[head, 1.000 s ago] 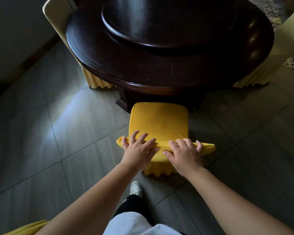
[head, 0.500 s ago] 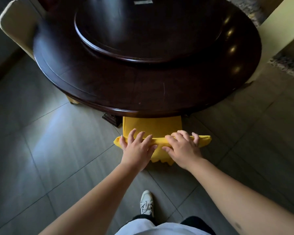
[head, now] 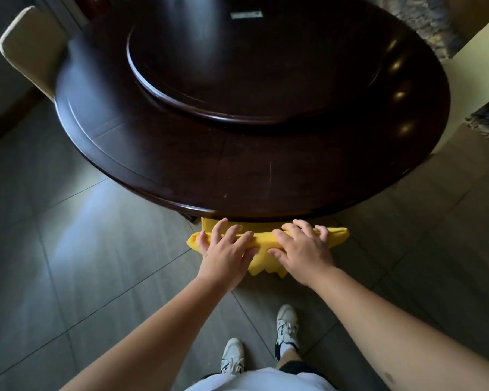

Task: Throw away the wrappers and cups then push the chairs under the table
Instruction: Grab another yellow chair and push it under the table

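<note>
The round wooden table point(head: 181, 153) is a glossy dark reddish brown, as is the raised round turntable point(head: 254, 80) on it. The fabric chair cover point(head: 266, 242) is bright yellow. The two chair backs point(head: 29, 49) at the sides are pale cream. The floor tiles point(head: 68, 249) are grey. The sneakers point(head: 287, 327) are white with black markings.

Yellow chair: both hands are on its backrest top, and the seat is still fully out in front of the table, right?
Not quite. Both the left hand and right hand do hold the yellow chair backrest, but the head view shows its seat almost wholly under the table.
</note>
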